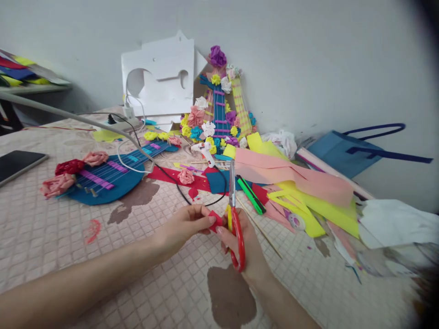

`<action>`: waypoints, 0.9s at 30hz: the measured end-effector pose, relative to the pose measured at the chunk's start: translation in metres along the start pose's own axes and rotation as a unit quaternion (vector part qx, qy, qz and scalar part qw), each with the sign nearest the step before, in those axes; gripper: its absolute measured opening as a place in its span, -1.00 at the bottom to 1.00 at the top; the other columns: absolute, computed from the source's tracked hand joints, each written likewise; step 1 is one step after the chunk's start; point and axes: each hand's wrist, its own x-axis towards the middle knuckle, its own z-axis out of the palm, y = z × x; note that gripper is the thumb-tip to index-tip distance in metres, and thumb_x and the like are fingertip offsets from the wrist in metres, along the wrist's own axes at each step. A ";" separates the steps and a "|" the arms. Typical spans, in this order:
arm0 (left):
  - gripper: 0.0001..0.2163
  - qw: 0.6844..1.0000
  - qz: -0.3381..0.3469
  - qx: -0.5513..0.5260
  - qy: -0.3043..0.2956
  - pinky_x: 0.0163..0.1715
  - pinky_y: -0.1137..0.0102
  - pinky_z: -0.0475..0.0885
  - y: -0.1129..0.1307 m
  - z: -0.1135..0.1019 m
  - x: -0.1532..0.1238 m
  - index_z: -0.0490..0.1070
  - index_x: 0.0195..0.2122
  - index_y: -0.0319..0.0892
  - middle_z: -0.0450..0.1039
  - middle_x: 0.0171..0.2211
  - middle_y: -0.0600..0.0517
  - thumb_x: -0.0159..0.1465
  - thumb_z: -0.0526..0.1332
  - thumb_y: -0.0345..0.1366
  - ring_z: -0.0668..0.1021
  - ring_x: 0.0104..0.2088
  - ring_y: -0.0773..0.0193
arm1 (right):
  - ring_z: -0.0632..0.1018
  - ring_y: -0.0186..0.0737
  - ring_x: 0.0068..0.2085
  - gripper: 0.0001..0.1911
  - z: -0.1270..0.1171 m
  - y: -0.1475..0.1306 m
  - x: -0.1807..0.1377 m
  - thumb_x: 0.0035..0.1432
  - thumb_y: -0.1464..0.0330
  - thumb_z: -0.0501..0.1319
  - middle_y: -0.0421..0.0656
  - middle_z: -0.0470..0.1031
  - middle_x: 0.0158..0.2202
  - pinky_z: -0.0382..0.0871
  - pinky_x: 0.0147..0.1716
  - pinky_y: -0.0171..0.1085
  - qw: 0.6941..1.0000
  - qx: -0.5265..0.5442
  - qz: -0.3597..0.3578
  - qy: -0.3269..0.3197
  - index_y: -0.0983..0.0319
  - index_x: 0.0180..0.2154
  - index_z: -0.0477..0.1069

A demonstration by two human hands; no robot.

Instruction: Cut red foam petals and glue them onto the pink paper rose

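Between my two hands is a small piece of red paper (215, 221). My left hand (192, 221) pinches it between thumb and fingers. My right hand (245, 237) is wrapped round red-handled scissors (238, 242), whose blades point up and away from me; its thumb also touches the paper's right edge. Just beyond the hands lie red crepe paper (171, 177) and a pink paper rose (186, 177). To the left rests a blue paper guitar (103, 192) with purple strips, strings and paper roses on it.
A white glue gun (205, 152) stands behind my hands, its black cable looping near them. A green cutter (251, 195) and a wooden stick (264, 233) lie right. Yellow and peach paper (291, 176) covers the right side. A phone (20, 164) lies far left.
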 end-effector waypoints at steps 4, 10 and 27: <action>-0.78 1.000 0.006 0.021 0.010 -0.34 0.43 0.36 0.004 -0.005 0.003 0.39 -0.44 -0.24 0.48 -0.47 0.07 0.09 0.36 -0.21 0.48 -0.43 0.37 | 0.27 -0.52 -0.65 -0.62 -0.005 0.001 0.000 -0.01 0.16 0.30 -0.35 0.28 -0.45 0.21 -0.73 -0.46 1.000 0.016 -0.011 -0.017 0.17 -0.31 0.15; -0.79 0.995 0.059 -0.055 0.063 -0.27 0.38 0.44 0.019 -0.013 0.006 0.36 -0.47 -0.23 0.50 -0.44 0.06 0.10 0.36 -0.25 0.53 -0.40 0.34 | 0.18 -0.46 -0.62 -0.68 -0.007 0.007 -0.005 0.16 0.07 0.13 -0.35 0.17 -0.53 0.19 -0.68 -0.45 0.991 0.043 -0.007 -0.126 0.17 -0.31 0.16; -0.77 0.971 0.123 -0.159 0.129 -0.25 0.42 0.46 0.031 -0.015 0.005 0.33 -0.50 -0.23 0.48 -0.47 0.10 0.04 0.40 -0.30 0.55 -0.42 0.36 | 0.16 -0.43 -0.59 -0.62 -0.008 0.015 -0.005 0.07 0.03 0.23 -0.34 0.13 -0.49 0.15 -0.64 -0.41 0.985 -0.044 0.011 -0.167 0.15 -0.31 0.17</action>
